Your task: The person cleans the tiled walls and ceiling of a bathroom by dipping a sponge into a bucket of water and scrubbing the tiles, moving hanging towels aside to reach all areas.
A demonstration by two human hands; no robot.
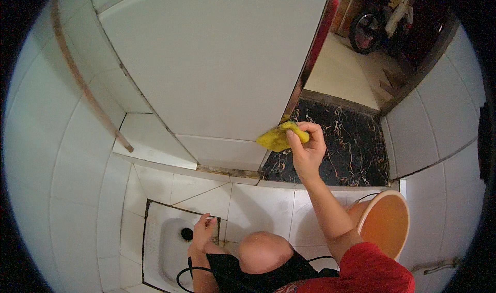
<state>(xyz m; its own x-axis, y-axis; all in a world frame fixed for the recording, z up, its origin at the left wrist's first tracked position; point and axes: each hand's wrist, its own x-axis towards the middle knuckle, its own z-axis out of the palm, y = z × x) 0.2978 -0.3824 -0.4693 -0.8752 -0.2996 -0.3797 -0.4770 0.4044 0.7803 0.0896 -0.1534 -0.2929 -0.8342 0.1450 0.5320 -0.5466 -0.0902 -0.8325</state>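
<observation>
My right hand [310, 149] pinches a folded yellow cleaning cloth [275, 138] between thumb and fingers. The cloth lies against the lower right edge of a white tiled wall panel [217, 72], beside the dark strip that runs up that edge. Below the hand is a black marble-patterned threshold slab [345, 149] with pale veins. My left hand [204, 231] holds nothing, its fingers loosely bent and apart. It hangs over the corner of a white squat toilet [166, 246] with a dark drain hole, close to my bent knee [265, 250].
An orange bucket [383, 227] with a pale rim stands at my right. A brownish pipe [83, 81] leans along the left wall onto a tiled ledge [155, 138]. Through the doorway, a wheel [365, 33] and several piled things stand on beige floor. A black cable [193, 269] crosses my lap.
</observation>
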